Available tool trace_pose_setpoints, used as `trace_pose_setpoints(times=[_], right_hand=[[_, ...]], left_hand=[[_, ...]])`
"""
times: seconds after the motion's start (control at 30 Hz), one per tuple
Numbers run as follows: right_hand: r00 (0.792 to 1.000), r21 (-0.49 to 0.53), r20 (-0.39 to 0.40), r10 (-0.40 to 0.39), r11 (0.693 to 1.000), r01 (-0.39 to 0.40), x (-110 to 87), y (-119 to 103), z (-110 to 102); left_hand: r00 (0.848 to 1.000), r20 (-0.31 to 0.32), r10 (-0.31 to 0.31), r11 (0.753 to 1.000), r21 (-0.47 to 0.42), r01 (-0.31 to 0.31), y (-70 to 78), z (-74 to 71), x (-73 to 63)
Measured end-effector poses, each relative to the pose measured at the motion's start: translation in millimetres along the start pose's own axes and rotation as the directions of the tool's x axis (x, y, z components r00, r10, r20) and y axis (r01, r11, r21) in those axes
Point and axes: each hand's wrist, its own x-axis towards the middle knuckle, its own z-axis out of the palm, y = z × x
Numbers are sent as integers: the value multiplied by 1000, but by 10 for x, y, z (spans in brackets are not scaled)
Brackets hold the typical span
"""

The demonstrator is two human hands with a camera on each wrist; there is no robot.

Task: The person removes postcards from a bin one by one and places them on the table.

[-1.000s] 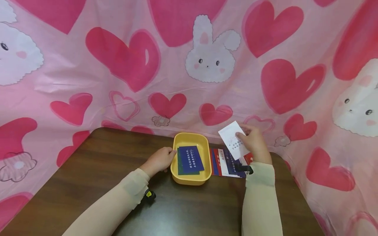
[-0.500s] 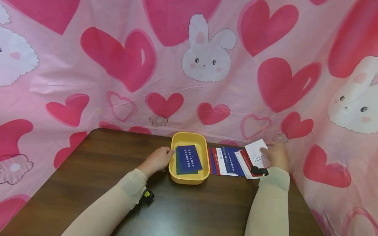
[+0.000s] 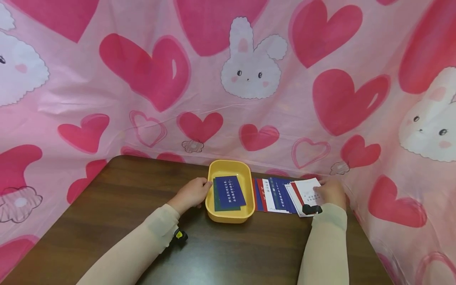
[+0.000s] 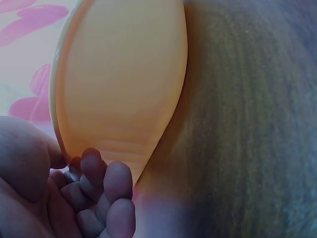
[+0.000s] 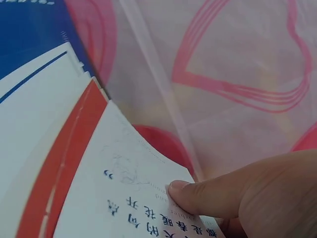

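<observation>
My left hand [image 3: 191, 192] pinches the left rim of a yellow plastic tray [image 3: 230, 217]; in the left wrist view its curled fingers [image 4: 118, 181] lie along the tray's outer wall. A blue card [image 3: 229, 192] with white writing lies over a green card [image 3: 218, 206] inside the tray. On the right, my right hand [image 3: 333, 192] holds a white printed card [image 5: 133, 168] by its edge, thumb on top. This card lies at the right end of an overlapping row of cards, over a red card [image 5: 69, 153].
Blue, red and white cards [image 3: 279, 196] fan out along the tray's right side. The dark wooden table [image 3: 228, 253] ends at a pink curtain [image 3: 149, 126] with hearts and rabbits. A small black device [image 3: 181, 236] is strapped at the left wrist.
My right hand has carried the white card right and down, from above the row onto its right end. The left hand keeps its grip on the tray.
</observation>
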Motion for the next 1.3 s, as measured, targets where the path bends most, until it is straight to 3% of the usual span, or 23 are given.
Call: trace_pose_setpoints(times=[0.13, 0.4, 0.6, 0.83, 0.97, 1.13, 1.23, 1.3], right_hand=[[998, 39, 1, 57, 998, -57, 19, 18, 83], [995, 17, -54, 85, 996, -85, -2, -33, 180], [986, 59, -32, 161, 986, -159, -21, -95, 211], [988, 77, -15, 157, 985, -155, -29, -163, 245], [992, 86, -2, 127, 988, -126, -14, -267, 239], [999, 96, -7, -36, 995, 37, 37, -488, 266], [994, 169, 1, -107, 980, 105, 43, -662, 328], [992, 242, 29, -122, 964, 111, 18, -779, 377]], left_hand=[[1000, -1, -6, 1000, -2, 6, -1, 11, -9], [1000, -6, 0, 1000, 2, 0, 1, 13, -9], [1000, -7, 9, 1000, -1, -9, -8, 10, -15], [1000, -10, 7, 1000, 5, -7, 1, 17, -18], [1000, -8, 9, 1000, 12, -9, 6, 13, -11], [1000, -8, 9, 1000, 12, -8, 13, 4, -21], [1000, -11, 11, 1000, 14, -11, 11, -1, -29], [1000, -14, 18, 1000, 20, -18, 7, -1, -28]])
